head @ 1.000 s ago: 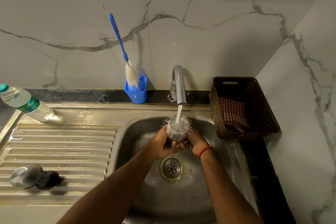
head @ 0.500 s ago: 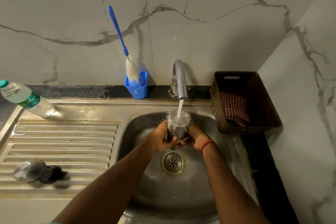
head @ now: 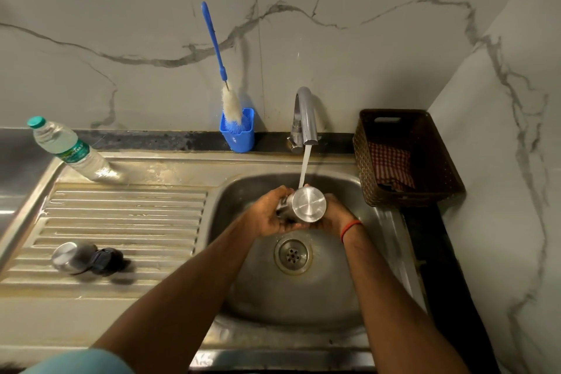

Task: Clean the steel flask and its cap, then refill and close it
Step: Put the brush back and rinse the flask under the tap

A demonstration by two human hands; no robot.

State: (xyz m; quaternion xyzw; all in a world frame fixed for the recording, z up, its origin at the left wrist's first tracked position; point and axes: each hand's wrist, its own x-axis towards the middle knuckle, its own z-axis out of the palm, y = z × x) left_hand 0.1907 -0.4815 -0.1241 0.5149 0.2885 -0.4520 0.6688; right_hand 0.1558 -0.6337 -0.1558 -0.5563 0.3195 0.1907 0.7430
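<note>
Standing at the back left of the steel surface (head: 127, 222), the plastic bottle (head: 68, 150) is wearing a green label too blurred to read. The left hand (head: 267, 215) and right hand (head: 332, 217) are both gripping the steel flask (head: 305, 206), turned base-up over the sink (head: 249, 291) under the tap (head: 305, 118), its mouth hidden. The cap (head: 88, 258) is lying on the ridged drainer, its details hard to make out.

Both forearms are stretched forward and drawn together, bare from the elbow down. The left hand (head: 267, 215) is curled with its palm turned inward, fingers wrapped round the steel flask (head: 303, 206). The right hand (head: 334, 215) is cupped against the opposite side, fingers closed on it. A red band is worn at the right wrist.
</note>
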